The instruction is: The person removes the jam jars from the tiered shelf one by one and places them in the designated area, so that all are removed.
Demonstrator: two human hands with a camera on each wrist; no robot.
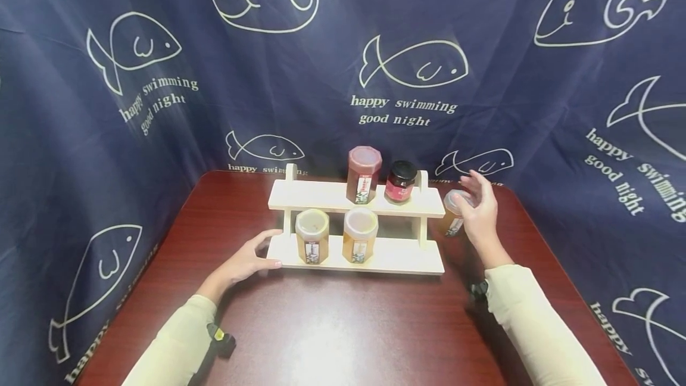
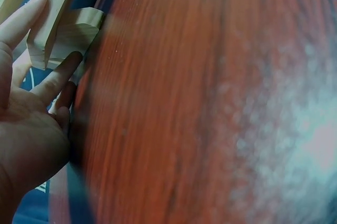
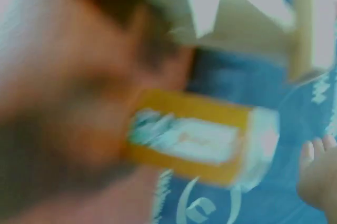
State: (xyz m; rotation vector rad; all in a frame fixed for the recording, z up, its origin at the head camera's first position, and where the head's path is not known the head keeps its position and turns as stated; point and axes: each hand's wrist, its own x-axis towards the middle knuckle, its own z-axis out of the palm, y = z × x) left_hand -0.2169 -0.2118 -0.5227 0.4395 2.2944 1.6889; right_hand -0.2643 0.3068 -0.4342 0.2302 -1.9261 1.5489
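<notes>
A two-tier wooden shelf is placed on the reddish-brown table, before a dark blue curtain printed with white fish. The left end of the shelf is touched by the left hand, whose thumb and fingers are spread apart about the lower board. At the other side, just beside the shelf, an amber jar with pale lid is seen on the table. Near its lid the right hand is held, with fingers loosely bent; in the right wrist view, a gap is seen between them, so nothing is gripped. On the upper board a red jar and a black-lidded jar are set; on the lower board, two yellowish jars are stood upright, apart from each other.
</notes>
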